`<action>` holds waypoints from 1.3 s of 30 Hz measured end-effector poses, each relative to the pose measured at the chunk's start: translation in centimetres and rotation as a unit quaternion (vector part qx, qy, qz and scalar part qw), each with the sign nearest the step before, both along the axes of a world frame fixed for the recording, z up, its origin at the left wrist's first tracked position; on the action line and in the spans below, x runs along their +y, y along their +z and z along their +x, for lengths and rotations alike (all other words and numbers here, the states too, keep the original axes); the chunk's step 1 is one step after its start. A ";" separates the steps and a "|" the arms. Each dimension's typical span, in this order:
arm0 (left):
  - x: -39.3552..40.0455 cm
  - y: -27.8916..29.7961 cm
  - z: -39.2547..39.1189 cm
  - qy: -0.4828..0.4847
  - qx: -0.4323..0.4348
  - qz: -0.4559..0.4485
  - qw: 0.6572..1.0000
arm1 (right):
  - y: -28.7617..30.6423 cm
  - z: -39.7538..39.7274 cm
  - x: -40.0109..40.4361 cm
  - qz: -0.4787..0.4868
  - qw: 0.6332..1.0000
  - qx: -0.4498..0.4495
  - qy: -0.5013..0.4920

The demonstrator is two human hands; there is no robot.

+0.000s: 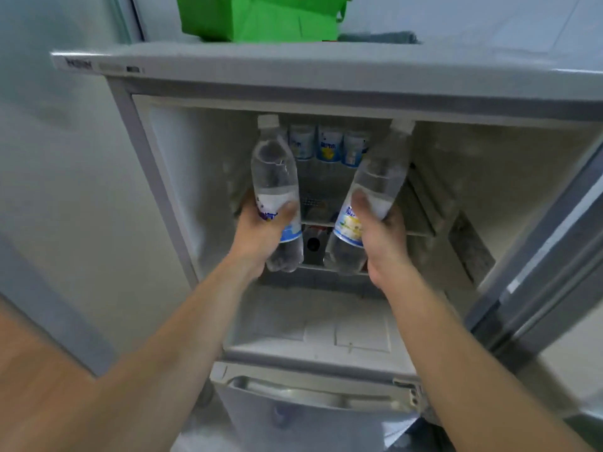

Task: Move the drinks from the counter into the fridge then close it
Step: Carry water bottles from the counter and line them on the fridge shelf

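The grey fridge (293,76) stands open in front of me, its door (548,272) swung out to the right. My left hand (261,233) grips a clear plastic bottle (274,171) with a white cap and a blue-white label, held upright in the fridge opening. My right hand (381,236) grips a second clear bottle (378,177), tilted with its cap to the upper right. Both bottles hang in front of the wire shelf (417,220). Three more labelled bottles (329,145) stand at the back of that shelf.
A green bag (261,14) lies on top of the fridge. Under the wire shelf is a white compartment floor (326,327). A closed lower drawer with a grey handle (310,393) sits beneath. A pale wall is at the left, a wooden surface (32,370) at the lower left.
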State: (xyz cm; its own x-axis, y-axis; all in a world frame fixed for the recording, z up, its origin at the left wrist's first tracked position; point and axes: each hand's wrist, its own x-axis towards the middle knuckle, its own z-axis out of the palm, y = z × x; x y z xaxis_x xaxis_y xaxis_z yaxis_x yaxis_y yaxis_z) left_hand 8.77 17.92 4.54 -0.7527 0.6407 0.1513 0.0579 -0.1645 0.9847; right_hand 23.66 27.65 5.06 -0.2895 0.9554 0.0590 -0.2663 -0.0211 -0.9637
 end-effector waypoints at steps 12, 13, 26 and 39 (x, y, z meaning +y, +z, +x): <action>10.0 1.0 -7.2 0.038 0.079 0.042 0.995 | 0.4 -5.6 11.9 0.094 0.985 -0.119 -0.087; 10.5 0.7 -7.5 0.043 0.080 0.040 0.995 | 0.4 -5.6 12.7 0.084 0.985 -0.115 -0.096; 15.4 -0.4 -11.1 0.067 0.111 0.052 0.990 | -0.1 -8.6 23.1 0.039 0.974 -0.149 -0.168; 15.7 -0.6 -11.4 0.063 0.127 0.055 0.988 | -2.6 -8.1 23.6 0.116 0.916 -0.337 -0.183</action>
